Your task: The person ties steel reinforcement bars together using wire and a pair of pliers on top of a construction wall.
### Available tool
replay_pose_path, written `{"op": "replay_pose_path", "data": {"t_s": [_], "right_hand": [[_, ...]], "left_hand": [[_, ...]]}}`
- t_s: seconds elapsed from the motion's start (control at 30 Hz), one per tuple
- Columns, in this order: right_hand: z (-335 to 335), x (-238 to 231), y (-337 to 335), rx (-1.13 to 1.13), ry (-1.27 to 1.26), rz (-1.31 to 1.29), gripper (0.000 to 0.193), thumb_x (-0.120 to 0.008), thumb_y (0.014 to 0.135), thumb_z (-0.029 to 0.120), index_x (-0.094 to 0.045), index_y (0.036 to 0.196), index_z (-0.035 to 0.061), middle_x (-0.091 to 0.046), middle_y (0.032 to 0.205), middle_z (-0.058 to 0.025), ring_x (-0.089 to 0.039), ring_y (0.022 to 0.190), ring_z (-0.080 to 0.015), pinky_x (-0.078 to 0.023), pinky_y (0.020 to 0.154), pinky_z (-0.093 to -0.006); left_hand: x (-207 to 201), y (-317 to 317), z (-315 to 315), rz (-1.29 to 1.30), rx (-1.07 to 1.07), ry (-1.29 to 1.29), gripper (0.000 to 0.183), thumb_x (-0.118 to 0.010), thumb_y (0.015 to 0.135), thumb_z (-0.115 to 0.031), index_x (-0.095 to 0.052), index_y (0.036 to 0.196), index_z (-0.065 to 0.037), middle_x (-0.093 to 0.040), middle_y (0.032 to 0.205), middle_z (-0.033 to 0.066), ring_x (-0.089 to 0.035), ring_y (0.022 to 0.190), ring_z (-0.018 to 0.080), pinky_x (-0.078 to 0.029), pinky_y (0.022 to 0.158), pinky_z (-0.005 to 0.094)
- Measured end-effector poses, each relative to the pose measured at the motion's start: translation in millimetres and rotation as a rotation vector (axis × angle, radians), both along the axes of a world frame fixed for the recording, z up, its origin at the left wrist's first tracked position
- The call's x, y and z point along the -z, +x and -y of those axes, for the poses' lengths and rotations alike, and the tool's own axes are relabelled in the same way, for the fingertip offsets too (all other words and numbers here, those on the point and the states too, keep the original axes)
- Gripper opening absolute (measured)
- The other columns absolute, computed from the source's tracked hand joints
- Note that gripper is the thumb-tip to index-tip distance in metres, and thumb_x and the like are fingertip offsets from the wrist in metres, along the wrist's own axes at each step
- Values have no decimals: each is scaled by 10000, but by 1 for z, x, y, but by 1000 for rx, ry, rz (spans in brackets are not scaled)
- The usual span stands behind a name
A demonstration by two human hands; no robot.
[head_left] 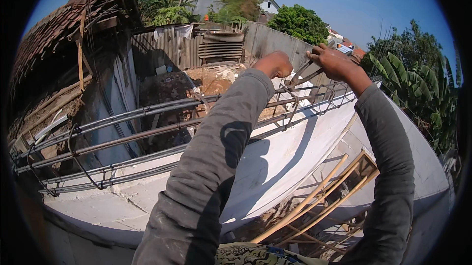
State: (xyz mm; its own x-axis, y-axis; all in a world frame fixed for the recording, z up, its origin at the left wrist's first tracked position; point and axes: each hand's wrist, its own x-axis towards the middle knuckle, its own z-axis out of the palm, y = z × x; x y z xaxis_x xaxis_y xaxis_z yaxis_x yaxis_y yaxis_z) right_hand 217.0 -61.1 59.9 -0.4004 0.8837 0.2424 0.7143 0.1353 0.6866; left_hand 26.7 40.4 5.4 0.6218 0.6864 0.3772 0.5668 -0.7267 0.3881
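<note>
My left hand (273,65) is closed in a fist just above the far part of the rebar cage (132,117). Whatever its fingers may hold is hidden. To its right, my right hand (335,62) is wrapped round the handles of a dark metal tool that looks like pincers (306,74). The tool's lower end reaches down to the cage's upper bars, beside a bent stirrup (295,99). Long steel bars and square stirrups form the cage, which lies along the top of a pale block wall (275,171).
Bamboo poles and a wooden frame (314,201) stand below the wall on the right. A tiled roof (54,34) of a worn building rises at left. Corrugated metal sheets (221,47) fence the rubble ground behind. Banana plants (410,80) grow at right.
</note>
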Motion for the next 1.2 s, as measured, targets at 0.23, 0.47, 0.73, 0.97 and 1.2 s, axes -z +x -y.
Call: {"op": "replay_pose_path", "data": {"t_s": [0.23,0.47,0.73,0.97,1.2], "right_hand": [[8,-2,-1,-11,-12,-80,724,-612,779,-31,-354,1452,27,-523,1302,-168,-476,1234,-350,-473,970,-420],[4,-1,-16,-41,80,37,436,-646,755,33,-577,1186,42,-584,1154,-125,-554,1128,-297,-536,810,-423],[9,-45,-56,54,4,73,193,-744,694,195,-701,832,66,-689,839,-115,-678,857,-319,-543,739,-424],[-24,-57,-67,-247,45,252,590,-823,684,230,-615,1233,176,-631,1163,-122,-618,1056,-329,-507,879,-431],[-31,-12,-27,-543,577,-1632,684,-782,795,300,-501,1335,-12,-561,1284,-189,-577,1166,-285,-432,1026,-378]], "left_hand": [[-3,12,-11,-232,94,84,173,-609,669,-51,-711,783,29,-654,836,276,-633,722,408,-510,676,447],[-2,13,-26,-189,-35,186,244,-681,630,-63,-718,847,42,-673,927,264,-671,888,411,-531,760,426],[-16,13,31,92,237,-224,479,-802,651,-240,-693,1037,22,-669,1078,210,-633,1029,290,-477,835,413],[-3,51,8,431,193,-244,208,-724,830,-122,-662,915,57,-680,768,136,-672,618,203,-544,540,336],[-4,23,8,573,604,-820,211,-796,799,-160,-654,835,-8,-568,580,33,-567,491,168,-532,559,329]]}}
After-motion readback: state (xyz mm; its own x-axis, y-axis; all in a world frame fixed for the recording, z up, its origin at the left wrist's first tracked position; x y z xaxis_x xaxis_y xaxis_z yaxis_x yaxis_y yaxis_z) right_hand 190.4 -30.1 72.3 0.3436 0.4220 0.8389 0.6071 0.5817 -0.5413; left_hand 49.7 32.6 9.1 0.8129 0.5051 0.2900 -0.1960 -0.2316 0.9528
